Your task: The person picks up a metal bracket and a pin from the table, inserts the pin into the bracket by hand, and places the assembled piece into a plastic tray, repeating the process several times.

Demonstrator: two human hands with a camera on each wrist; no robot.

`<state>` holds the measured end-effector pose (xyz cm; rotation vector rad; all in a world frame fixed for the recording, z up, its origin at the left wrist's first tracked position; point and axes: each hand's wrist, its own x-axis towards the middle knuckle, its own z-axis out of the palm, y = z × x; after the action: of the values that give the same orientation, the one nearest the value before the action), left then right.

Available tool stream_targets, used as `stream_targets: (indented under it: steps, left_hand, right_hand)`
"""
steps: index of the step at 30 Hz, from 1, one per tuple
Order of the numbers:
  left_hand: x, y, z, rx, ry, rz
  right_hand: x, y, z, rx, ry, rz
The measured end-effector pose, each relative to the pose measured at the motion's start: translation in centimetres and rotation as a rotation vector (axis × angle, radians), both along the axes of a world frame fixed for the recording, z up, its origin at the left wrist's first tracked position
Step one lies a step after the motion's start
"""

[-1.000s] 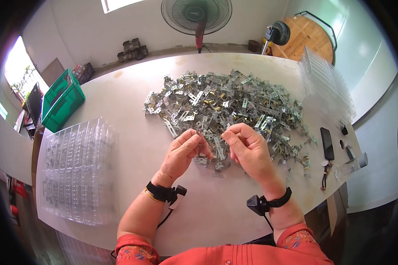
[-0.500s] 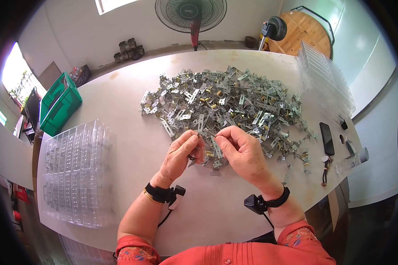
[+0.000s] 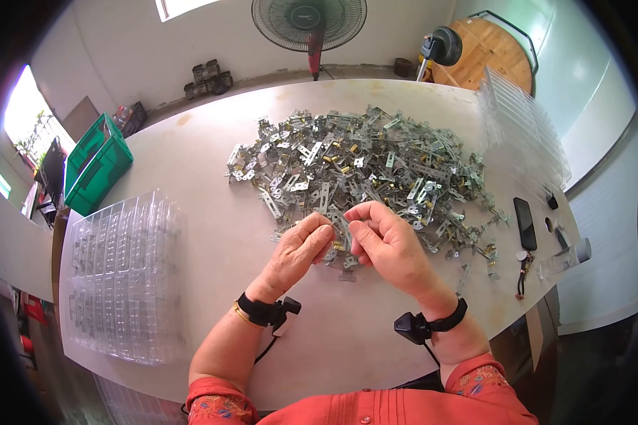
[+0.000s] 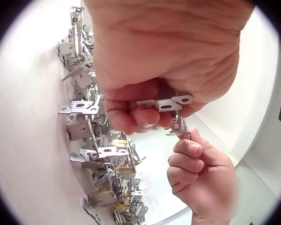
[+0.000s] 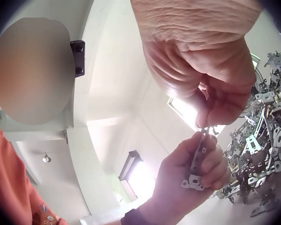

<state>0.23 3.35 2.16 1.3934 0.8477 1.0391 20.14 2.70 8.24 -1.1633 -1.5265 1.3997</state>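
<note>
Held in my left hand (image 3: 299, 249) is a silvery sheet-metal bracket (image 4: 168, 105) with slotted, holed ends; the left wrist view shows it under the curled fingers. My right hand (image 3: 388, 244) is close beside it, thumb and forefinger pinched at the far end of the same bracket (image 5: 195, 161). What the right fingertips cover there is hidden. In the head view the hands largely hide the bracket. Just beyond both hands lies a big pile of similar metal brackets (image 3: 361, 166), some with brass-coloured parts.
Clear plastic trays (image 3: 124, 276) with metal parts in them stand at the left, more clear trays (image 3: 524, 131) at the back right. A green crate (image 3: 99, 166) is at the far left. A phone (image 3: 524, 223) and a clear bottle (image 3: 566, 261) lie to the right.
My right hand has moved left, toward the left hand, and its fingertips have come to the bracket. My left hand has turned, and the bracket end that hung below it is now hidden.
</note>
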Motion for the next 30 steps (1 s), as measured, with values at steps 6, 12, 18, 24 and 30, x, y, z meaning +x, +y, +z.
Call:
stream_targets:
  steps: [6, 12, 18, 24, 30]
  left_hand:
    - [0.1, -0.2, 0.0, 0.067, 0.089, -0.02]
    - [0.3, -0.4, 0.6, 0.111, 0.197, -0.012]
    - [0.0, 0.0, 0.1, -0.103, -0.062, -0.024]
    - [-0.2, 0.4, 0.1, -0.23, -0.353, 0.027]
    - [-0.3, 0.5, 0.0, -0.255, -0.464, 0.014]
  right_hand:
    - [0.2, 0.3, -0.7, 0.062, -0.103, 0.016]
    - [0.2, 0.6, -1.9, 0.449, -0.198, -0.113]
    - [0.4, 0.8, -1.0, 0.284, 0.012, -0.175]
    - [0.4, 0.5, -0.5, 0.108, 0.005, -0.08]
    - [0.1, 0.5, -1.0, 0.135, -0.08, -0.078]
